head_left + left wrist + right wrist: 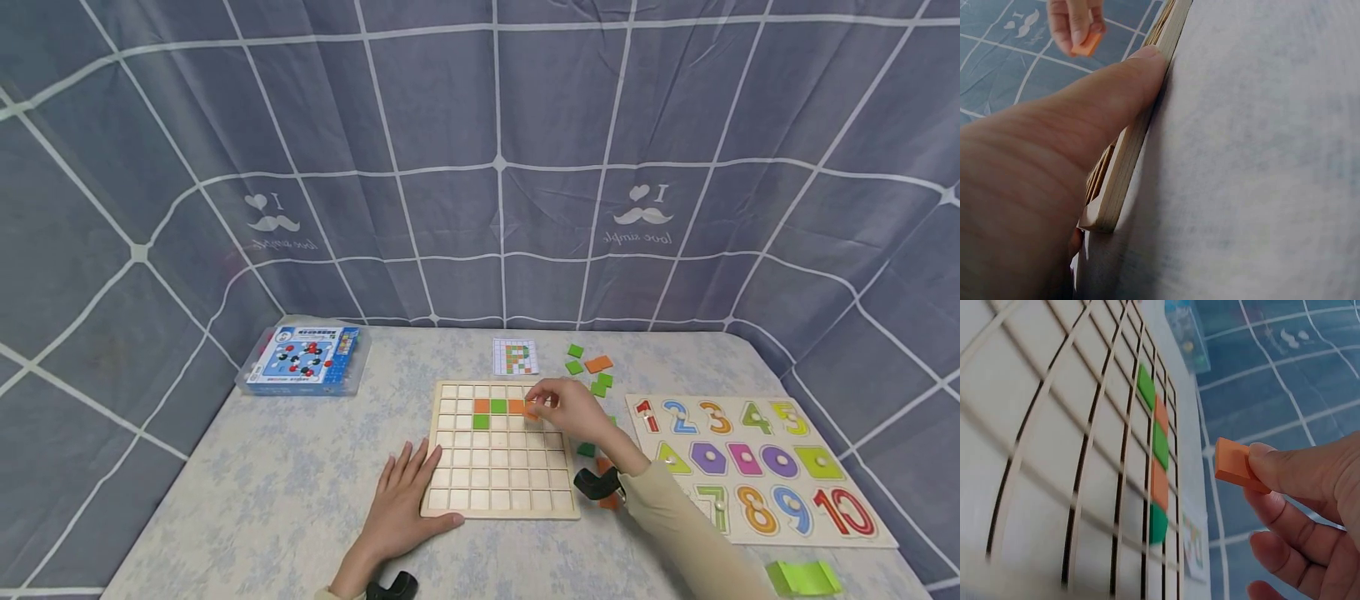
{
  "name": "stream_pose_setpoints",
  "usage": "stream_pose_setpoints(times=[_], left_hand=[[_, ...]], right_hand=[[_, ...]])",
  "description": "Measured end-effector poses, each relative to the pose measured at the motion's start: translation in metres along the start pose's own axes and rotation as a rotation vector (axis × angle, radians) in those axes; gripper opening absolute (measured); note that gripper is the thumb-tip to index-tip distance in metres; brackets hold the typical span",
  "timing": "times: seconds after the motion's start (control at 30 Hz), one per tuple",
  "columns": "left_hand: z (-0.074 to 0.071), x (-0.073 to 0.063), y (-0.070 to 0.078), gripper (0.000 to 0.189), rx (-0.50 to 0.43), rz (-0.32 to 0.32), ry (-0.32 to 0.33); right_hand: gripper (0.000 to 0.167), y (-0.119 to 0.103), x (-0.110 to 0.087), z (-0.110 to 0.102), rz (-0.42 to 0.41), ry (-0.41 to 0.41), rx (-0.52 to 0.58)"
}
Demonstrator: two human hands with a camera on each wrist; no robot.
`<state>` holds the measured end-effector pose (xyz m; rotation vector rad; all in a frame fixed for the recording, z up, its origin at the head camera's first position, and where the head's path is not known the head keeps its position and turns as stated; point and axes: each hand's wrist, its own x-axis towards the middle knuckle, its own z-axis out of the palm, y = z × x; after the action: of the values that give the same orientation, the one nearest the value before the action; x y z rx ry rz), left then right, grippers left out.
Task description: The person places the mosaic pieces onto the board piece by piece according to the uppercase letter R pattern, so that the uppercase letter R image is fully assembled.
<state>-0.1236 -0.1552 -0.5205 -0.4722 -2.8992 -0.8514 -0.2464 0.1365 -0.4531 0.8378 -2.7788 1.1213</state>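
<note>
A wooden grid board (498, 479) lies on the table. My left hand (405, 504) rests at its near left corner, fingers spread along the left side and thumb (1138, 69) against the near edge. Above the board's upper right part, my right hand (570, 408) pinches a square orange tile (1233, 461) between thumb and fingers. One row of the board holds an orange tile (482, 406), a green tile (498, 406), another orange tile (516, 406) and a dark green piece with a curved edge (1158, 525). Another green tile (481, 422) sits below the leftmost orange one.
A pattern card (515, 357) lies behind the board. Loose green tiles (574, 351) and orange tiles (598, 364) are scattered to its right, some partly behind the right arm. Further right are a number puzzle (738, 433) and a lime-green block (804, 577). A boxed kit (303, 360) stands back left.
</note>
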Motion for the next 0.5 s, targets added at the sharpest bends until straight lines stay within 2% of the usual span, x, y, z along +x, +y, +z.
stream_pose_setpoints(times=[0.23, 0.5], left_hand=[[0.000, 0.000, -0.001, 0.099, -0.003, -0.012, -0.017], [0.000, 0.001, -0.001, 0.098, 0.000, -0.007, -0.014]], right_hand=[[0.006, -0.020, 0.010, 0.019, -0.028, -0.038, 0.024], [0.004, -0.028, 0.019, 0.045, -0.053, -0.101, 0.029]])
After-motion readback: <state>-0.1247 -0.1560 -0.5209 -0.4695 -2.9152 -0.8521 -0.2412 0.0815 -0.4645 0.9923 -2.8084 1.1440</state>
